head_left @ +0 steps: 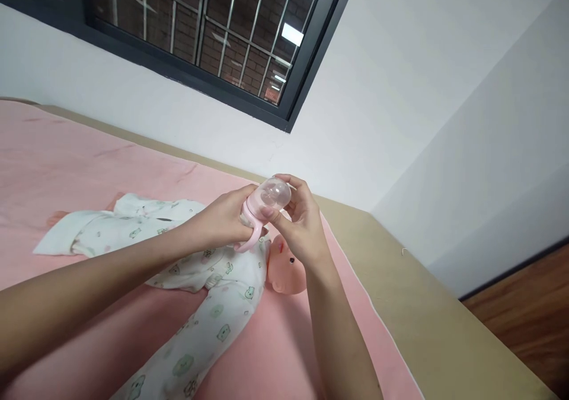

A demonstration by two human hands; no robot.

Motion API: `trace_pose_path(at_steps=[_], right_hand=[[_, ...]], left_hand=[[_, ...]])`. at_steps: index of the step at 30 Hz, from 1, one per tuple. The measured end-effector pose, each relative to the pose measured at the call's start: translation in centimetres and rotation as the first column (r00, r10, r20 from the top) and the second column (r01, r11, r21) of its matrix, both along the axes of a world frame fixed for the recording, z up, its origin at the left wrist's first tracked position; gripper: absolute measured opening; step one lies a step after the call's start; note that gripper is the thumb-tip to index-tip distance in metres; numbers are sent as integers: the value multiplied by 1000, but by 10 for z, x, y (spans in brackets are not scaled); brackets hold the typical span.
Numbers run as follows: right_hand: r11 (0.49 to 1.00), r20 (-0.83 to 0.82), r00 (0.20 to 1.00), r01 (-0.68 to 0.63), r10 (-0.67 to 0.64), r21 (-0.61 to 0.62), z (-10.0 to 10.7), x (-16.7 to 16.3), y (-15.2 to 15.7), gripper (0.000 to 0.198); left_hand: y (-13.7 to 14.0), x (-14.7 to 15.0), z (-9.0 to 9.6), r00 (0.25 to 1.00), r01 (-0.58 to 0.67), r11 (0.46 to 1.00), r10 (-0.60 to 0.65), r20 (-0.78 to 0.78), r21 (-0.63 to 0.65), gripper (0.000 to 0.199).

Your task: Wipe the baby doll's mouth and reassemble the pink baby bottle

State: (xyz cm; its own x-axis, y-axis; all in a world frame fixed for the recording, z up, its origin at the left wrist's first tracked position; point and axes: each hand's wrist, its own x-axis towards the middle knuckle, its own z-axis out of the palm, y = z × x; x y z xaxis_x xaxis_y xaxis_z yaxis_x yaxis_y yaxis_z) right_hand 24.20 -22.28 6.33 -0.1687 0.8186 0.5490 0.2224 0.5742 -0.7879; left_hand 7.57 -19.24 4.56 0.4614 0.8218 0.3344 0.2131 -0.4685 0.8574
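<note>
Above the chest of a baby doll point(287, 272), a baby bottle point(258, 201) with a clear domed cap and a pink collar and handle is held between my two hands. My left hand point(229, 216) is closed around its body by the handle. Thumb and fingers of my right hand point(299, 219) grip the clear cap at the other end. White clothing with green animal prints point(222, 305) covers the doll, which lies on its back. My hands and the bottle hide part of its head and chest.
The doll lies on a pink sheet point(275, 352) over a beige surface point(400, 305). A white wall point(347, 121) with a dark-framed, barred window point(284, 112) rises behind. A brown wood-grain panel point(528, 317) is at the right.
</note>
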Motion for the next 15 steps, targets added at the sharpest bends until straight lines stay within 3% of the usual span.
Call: trace_pose_path(at_steps=[5,11,15], right_hand=[[1000,13,1000,-12,12,-24,0,3,0,53],[998,6,999,-49,50,-40,2,6,0,50],[998,-19,998,-56,56,-36,4,8,-1,54]], left_hand=[[4,1,-4,999,11,1000,-10,-31,2,30],[6,-3,-8,998,23,992,-16,-59,125,41],[6,-3,-7,996,1,994,9,-84,113,42]])
